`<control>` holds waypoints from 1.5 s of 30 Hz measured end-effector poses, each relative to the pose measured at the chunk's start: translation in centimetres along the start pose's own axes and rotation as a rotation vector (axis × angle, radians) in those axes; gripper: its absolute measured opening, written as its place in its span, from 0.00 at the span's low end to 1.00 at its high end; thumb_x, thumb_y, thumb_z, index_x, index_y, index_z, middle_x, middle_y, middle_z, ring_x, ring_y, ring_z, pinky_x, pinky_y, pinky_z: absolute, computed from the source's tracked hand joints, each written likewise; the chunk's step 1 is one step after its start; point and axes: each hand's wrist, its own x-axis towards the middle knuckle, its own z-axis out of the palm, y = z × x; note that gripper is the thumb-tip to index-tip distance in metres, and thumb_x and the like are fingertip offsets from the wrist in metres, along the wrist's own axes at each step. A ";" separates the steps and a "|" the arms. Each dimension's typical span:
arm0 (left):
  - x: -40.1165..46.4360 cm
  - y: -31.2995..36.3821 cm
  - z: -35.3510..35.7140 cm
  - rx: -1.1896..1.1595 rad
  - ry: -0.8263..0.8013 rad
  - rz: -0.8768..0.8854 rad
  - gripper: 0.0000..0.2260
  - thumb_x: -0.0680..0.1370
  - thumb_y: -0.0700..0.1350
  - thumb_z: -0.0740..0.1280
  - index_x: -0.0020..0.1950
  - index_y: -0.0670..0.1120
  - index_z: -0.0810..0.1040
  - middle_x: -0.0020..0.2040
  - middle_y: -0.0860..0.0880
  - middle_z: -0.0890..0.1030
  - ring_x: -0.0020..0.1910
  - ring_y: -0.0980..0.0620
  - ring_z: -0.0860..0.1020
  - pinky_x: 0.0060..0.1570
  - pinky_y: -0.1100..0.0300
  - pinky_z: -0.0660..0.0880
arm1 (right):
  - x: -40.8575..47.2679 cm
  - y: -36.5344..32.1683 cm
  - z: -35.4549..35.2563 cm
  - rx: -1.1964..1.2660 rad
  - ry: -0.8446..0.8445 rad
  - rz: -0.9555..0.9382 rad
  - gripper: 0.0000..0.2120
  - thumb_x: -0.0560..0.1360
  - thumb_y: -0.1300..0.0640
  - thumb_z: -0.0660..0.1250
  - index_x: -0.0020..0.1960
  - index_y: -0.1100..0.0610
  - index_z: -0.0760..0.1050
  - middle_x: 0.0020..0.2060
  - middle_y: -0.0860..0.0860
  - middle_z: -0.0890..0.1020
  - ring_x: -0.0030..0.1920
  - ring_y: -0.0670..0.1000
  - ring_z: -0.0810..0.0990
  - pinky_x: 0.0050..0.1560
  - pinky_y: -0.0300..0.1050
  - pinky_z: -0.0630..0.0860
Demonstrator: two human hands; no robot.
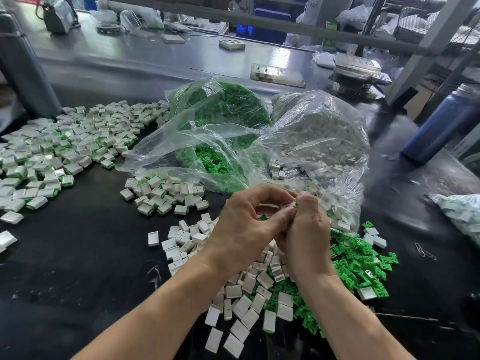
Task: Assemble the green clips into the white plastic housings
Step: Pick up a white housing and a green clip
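- Step in hand, as a judgement: one clip is being pushed into one housing (pixel 291 205), held up between both hands above the near heap
- The left hand (pixel 246 224) curls its fingers and thumb round the white housing; its grip is closed on the piece
- The right hand (pixel 307 229) pinches the same piece from the right, with a sliver of green clip (pixel 296 203) showing at its fingertips; how deep the clip sits cannot be told
- Next move likely calls for a firm squeeze until the clip seats, then setting the finished piece with the done pile (pixel 52 152) at far left
- Count: two hands, two open plastic bags, one with green clips (pixel 223 110) and one with white housings (pixel 317 136)
- Loose parts are too many to count: a heap of empty housings (pixel 249 284) near the wrists, a heap of clips (pixel 361 261) to the right, a smaller assembled cluster (pixel 163 193) in the middle
- A blue bottle (pixel 441 126) stands at far right on the dark counter (pixel 78 255), with two paperclips (pixel 424 252) near it
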 end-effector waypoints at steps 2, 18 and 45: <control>0.0 0.0 0.0 -0.005 0.002 0.000 0.05 0.79 0.36 0.73 0.52 0.45 0.84 0.54 0.51 0.87 0.53 0.51 0.86 0.54 0.50 0.84 | 0.0 -0.1 0.1 0.005 -0.003 0.011 0.24 0.87 0.54 0.50 0.48 0.60 0.83 0.26 0.47 0.80 0.24 0.40 0.76 0.21 0.34 0.69; 0.2 0.2 -0.8 0.137 0.029 0.036 0.05 0.78 0.40 0.75 0.53 0.43 0.84 0.56 0.52 0.84 0.52 0.54 0.85 0.53 0.54 0.84 | 0.3 0.1 -0.7 -0.108 -0.022 -0.026 0.29 0.87 0.42 0.52 0.39 0.51 0.83 0.27 0.48 0.75 0.26 0.46 0.71 0.23 0.38 0.68; 0.6 -1.6 -3.3 0.414 0.041 0.004 0.06 0.78 0.44 0.75 0.52 0.55 0.84 0.46 0.61 0.84 0.46 0.62 0.83 0.44 0.70 0.78 | 1.4 -0.1 -3.0 -0.771 -0.112 -0.403 0.07 0.77 0.57 0.73 0.48 0.45 0.79 0.41 0.41 0.81 0.43 0.42 0.81 0.41 0.32 0.78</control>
